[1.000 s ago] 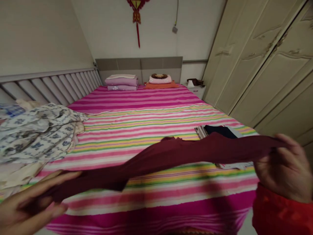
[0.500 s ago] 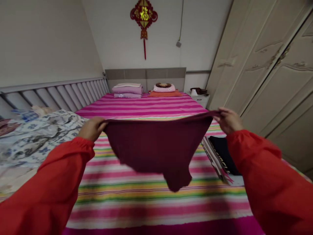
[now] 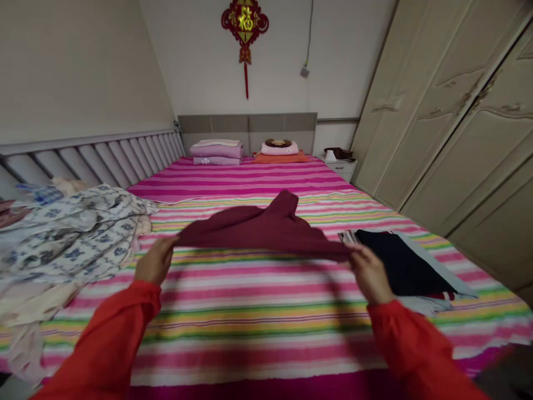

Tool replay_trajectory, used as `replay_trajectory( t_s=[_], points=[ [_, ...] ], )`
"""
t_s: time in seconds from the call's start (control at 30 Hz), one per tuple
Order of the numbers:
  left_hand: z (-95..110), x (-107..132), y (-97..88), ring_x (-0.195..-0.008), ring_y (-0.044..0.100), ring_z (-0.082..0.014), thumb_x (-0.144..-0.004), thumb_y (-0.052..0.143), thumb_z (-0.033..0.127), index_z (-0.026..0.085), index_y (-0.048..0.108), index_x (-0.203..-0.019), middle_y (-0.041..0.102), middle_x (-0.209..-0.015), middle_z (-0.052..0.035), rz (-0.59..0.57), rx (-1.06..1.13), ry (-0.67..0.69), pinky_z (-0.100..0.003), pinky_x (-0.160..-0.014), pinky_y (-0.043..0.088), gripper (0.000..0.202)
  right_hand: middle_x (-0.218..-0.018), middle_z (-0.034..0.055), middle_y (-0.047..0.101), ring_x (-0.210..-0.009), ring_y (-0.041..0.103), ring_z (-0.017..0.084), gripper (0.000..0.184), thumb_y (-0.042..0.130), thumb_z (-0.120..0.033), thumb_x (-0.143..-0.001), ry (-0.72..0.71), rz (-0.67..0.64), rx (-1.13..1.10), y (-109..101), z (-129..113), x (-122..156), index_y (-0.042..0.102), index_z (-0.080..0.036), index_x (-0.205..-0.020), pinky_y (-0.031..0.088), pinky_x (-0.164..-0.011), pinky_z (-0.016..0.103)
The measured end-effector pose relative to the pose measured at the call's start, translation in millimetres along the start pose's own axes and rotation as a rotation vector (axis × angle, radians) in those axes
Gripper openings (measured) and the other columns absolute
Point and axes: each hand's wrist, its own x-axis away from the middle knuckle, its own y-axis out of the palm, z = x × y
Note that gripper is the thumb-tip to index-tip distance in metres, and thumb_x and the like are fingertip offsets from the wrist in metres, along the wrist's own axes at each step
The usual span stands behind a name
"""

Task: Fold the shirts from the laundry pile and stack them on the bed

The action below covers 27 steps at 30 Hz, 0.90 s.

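A dark maroon garment (image 3: 266, 229) is stretched between my two hands just above the striped bed sheet (image 3: 258, 311). My left hand (image 3: 155, 261) pinches its left corner. My right hand (image 3: 368, 273) pinches its right corner. The far edge of the cloth billows up into a peak toward the headboard. Both my arms wear red sleeves.
A heap of blue-flowered and pale clothes (image 3: 70, 233) lies on the bed's left side. A stack of folded clothes, with a black one on top (image 3: 400, 265), lies on the right. Folded bedding (image 3: 217, 151) and pillows (image 3: 280, 150) sit at the headboard. Wardrobe doors (image 3: 453, 122) line the right wall.
I have swung the maroon garment from hanging upright in front of me down and forward; it is almost flat over the sheet, and my hands have dropped lower and nearer.
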Motion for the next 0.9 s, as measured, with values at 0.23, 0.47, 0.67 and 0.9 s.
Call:
replay_trajectory(
  t_s=[0.23, 0.47, 0.67, 0.9],
  points=[
    [-80, 125, 75.5, -0.098, 0.066, -0.0243, -0.079, 0.038, 0.026, 0.017, 0.065, -0.112, 0.067, -0.113, -0.0095, -0.177, 0.086, -0.180, -0.035, -0.081, 0.055, 0.044, -0.052, 0.0009, 0.065, -0.051, 0.064, 0.021, 0.041, 0.073, -0.050, -0.056, 0.620, -0.124, -0.058, -25, 109, 124, 0.062, -0.022, -0.083, 0.051, -0.054, 0.033],
    [-70, 126, 93.1, -0.101, 0.064, -0.0342, -0.068, 0.046, 0.016, 0.014, 0.065, -0.109, 0.063, -0.124, -0.0149, -0.120, -0.143, -0.304, -0.053, -0.081, 0.055, 0.046, -0.051, -0.0032, 0.058, -0.042, 0.051, 0.012, 0.054, 0.070, -0.062, -0.057, 0.639, -0.478, 0.098, -42, 120, 141, 0.061, -0.019, -0.089, 0.037, -0.044, 0.024],
    [33, 89, 150.0, -0.112, 0.061, -0.0221, -0.084, 0.040, 0.029, 0.018, 0.064, -0.110, 0.066, -0.121, -0.0099, -0.058, 0.210, 0.078, -0.039, -0.098, 0.050, 0.037, -0.058, -0.0007, 0.058, -0.058, 0.055, 0.015, 0.043, 0.058, -0.062, -0.072, 0.233, -0.428, 0.440, -27, 107, 94, 0.064, -0.019, -0.077, 0.042, -0.055, 0.026],
    [108, 82, 199.0, -0.121, 0.056, -0.0255, -0.089, 0.042, 0.034, 0.021, 0.063, -0.120, 0.061, -0.131, -0.0106, -0.157, 0.095, 0.053, -0.045, -0.098, 0.045, 0.039, -0.075, 0.0025, 0.066, -0.070, 0.060, 0.017, 0.021, 0.049, -0.036, -0.085, -0.050, -0.444, 0.812, 37, 94, 3, 0.061, -0.021, -0.077, 0.046, -0.067, 0.027]
  ],
)
